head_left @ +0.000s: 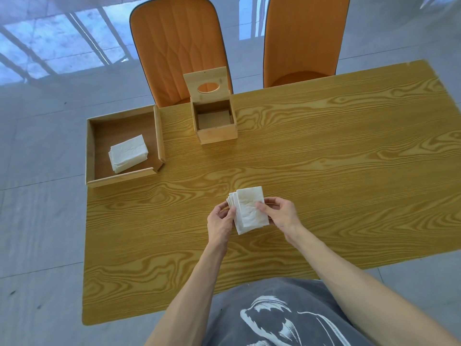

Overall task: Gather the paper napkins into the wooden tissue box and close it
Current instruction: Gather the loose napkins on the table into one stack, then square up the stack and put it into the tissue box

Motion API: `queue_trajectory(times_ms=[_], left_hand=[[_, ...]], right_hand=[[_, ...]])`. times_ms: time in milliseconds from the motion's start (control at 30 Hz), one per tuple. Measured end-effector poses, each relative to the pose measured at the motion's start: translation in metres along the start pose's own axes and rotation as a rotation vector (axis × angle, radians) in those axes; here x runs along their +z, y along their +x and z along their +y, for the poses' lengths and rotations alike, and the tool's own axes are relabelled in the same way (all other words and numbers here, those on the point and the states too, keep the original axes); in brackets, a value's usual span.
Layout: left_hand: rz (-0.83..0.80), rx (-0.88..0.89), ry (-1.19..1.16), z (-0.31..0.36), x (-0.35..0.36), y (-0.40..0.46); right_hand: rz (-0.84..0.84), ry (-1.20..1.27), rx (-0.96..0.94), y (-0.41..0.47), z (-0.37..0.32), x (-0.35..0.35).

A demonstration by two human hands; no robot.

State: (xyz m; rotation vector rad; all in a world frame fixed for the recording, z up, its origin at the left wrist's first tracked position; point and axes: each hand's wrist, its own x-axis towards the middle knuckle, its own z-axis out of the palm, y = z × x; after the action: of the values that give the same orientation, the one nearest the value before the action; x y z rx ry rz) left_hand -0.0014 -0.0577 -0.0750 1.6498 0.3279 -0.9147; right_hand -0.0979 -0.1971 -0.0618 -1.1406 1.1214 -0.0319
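A stack of white paper napkins is held above the middle of the wooden table, slightly fanned at its left edge. My left hand grips the stack's left side and my right hand pinches its right side. The wooden tissue box stands at the table's far edge with its lid raised upright, an oval hole in the lid; its inside looks empty. A second stack of napkins lies in a wooden tray at the far left.
Two orange chairs stand behind the table's far edge. The wood-grain table is bare to the right of the box. A shiny tiled floor surrounds it.
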Motion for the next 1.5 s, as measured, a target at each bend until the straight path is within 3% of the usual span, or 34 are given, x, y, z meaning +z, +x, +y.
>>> queue_trajectory(times_ms=[200,433,567,667,767,867,1000,1167,1333,1500], left_hand=[[0.000,-0.001,-0.038,0.003,0.001,-0.002],[-0.079,0.042,-0.043,0.003,0.000,-0.008],[-0.144,0.032,-0.146,0.011,0.000,-0.009],[-0.195,0.007,-0.331,0.021,-0.003,-0.012],[-0.255,0.015,-0.399,0.027,-0.010,-0.013],[-0.263,0.093,-0.175,0.031,-0.024,-0.014],[-0.221,0.217,0.153,0.034,-0.044,-0.006],[-0.168,0.320,0.471,0.028,-0.048,0.003],[-0.154,0.353,0.527,0.021,-0.039,-0.002],[-0.194,0.316,0.356,0.022,-0.033,-0.005]], right_hand=[[0.039,-0.147,-0.026,0.008,0.011,0.009],[0.134,-0.581,-0.221,0.003,0.009,0.014],[0.121,-0.478,-0.264,-0.002,0.002,0.008],[-0.089,-0.270,-0.142,-0.005,-0.012,-0.001],[-0.234,-0.226,-0.115,-0.008,-0.020,-0.002],[-0.180,-0.289,-0.263,-0.008,-0.021,-0.002],[-0.101,-0.597,-0.474,-0.005,-0.023,-0.006],[-0.086,-0.823,-0.597,0.000,-0.015,-0.006],[-0.071,-0.846,-0.548,0.000,-0.010,-0.005],[-0.093,-0.723,-0.480,-0.001,-0.013,-0.003]])
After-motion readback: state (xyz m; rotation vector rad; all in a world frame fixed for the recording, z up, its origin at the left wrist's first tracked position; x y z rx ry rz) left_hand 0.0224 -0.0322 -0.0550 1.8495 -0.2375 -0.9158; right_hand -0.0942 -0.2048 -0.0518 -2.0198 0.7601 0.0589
